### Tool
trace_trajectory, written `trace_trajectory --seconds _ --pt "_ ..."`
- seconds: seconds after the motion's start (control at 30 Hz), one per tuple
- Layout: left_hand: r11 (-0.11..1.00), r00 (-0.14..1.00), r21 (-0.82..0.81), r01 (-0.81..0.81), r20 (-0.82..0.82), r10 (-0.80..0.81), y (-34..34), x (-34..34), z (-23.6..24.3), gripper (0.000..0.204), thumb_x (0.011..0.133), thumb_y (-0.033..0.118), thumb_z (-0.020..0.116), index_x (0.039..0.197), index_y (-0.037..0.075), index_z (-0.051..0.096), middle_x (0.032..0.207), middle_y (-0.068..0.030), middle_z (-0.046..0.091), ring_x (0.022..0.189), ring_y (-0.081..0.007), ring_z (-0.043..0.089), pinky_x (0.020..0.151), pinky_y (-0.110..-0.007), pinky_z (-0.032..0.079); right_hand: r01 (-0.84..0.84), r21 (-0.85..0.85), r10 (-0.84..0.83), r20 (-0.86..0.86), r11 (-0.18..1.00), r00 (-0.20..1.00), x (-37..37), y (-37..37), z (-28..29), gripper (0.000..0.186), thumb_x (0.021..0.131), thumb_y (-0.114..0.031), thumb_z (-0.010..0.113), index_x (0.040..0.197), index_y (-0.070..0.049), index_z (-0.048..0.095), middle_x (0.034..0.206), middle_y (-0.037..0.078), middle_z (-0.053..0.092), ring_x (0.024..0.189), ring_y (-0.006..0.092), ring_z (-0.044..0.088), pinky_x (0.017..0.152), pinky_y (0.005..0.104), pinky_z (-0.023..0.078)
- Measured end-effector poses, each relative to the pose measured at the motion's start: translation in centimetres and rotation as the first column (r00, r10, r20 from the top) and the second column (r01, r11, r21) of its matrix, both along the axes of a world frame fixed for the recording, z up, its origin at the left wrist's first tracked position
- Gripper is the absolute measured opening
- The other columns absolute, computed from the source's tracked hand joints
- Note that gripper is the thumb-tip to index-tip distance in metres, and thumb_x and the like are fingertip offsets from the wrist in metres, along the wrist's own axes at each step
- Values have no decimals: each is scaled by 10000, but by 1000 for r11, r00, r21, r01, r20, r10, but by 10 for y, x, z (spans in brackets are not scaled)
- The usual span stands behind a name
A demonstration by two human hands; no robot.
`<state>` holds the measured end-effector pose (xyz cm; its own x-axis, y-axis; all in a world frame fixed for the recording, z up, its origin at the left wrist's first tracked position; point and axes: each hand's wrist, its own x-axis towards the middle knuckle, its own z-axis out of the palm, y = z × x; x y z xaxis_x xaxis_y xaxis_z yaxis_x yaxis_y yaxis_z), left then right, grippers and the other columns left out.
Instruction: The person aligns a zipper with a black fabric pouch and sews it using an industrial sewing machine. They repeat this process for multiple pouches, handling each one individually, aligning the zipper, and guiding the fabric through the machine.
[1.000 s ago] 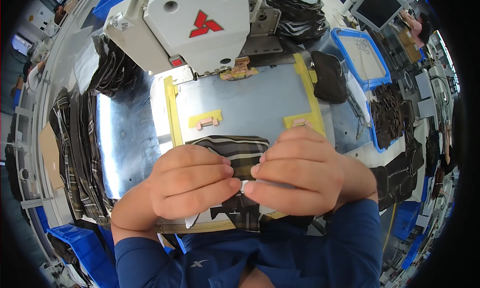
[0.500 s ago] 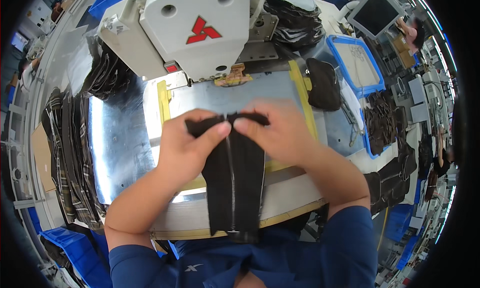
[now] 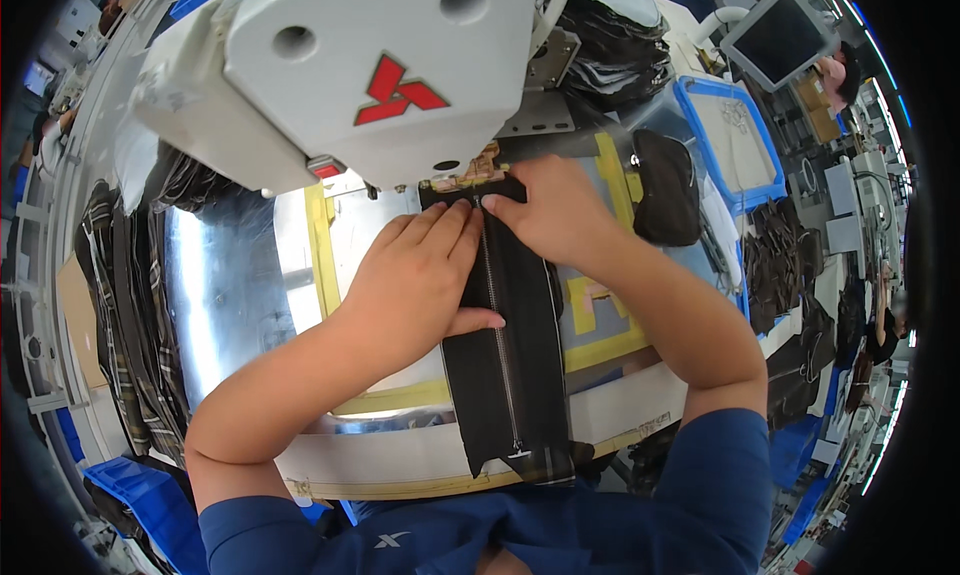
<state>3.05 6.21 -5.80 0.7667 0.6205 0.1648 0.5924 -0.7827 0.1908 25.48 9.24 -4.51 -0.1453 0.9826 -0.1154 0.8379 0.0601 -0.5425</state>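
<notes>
A long black cloth piece with a metal zipper [image 3: 520,375] down its middle lies over the machine's metal plate, its lower end hanging past the table's near edge. My left hand [image 3: 415,275] is flat on its upper left part, fingers stretched out, the thumb across the zipper. At the far end my right hand [image 3: 555,210] grips the cloth's right corner, thumb beside the zipper and the other fingers partly hidden. Just beyond both hands is the copper-coloured clamp [image 3: 478,173] under the white sewing machine head [image 3: 390,65]; the cloth's far edge reaches it.
Yellow tape strips [image 3: 605,355] frame the work plate. Striped and dark cloth pieces [image 3: 130,325] are stacked at left. A dark pouch-like piece [image 3: 667,188] lies at right, near a blue-rimmed tray [image 3: 735,135]. A screen [image 3: 780,37] stands at the far right.
Both hands have carried the cloth away from me, up to the clamp. My left hand has gone from pinching its top edge to lying flat on it. The machine head appears nearer.
</notes>
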Motion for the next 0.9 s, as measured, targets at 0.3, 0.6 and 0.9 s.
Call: trace_trajectory --seconds 0.3,0.6,0.9 --pt "998 996 -65 20 -85 -25 12 1 8 1072 739 679 817 1476 -61 574 1525 -200 599 1324 -376 602 1111 -485 463 12 17 -12 -18 1000 1000 4 -1 -6 347 927 -267 771 1095 30 711 1056 252 743 1005 457 711 903 545 553" --pt "988 995 -139 73 72 -63 16 5 0 1044 711 639 880 1387 -105 597 1512 -294 553 1347 -457 569 1184 -537 439 -421 385 403 130 821 906 6 -42 -11 454 901 -236 782 1216 59 640 1397 266 630 1248 412 638 1090 475 522" --pt "988 997 -149 37 72 -27 12 7 -4 1068 679 635 901 1386 -104 593 1526 -283 539 1385 -443 542 1181 -506 453 -482 308 460 147 820 876 9 -36 -9 512 928 -273 780 1263 84 630 1418 287 627 1281 419 641 1125 474 521"
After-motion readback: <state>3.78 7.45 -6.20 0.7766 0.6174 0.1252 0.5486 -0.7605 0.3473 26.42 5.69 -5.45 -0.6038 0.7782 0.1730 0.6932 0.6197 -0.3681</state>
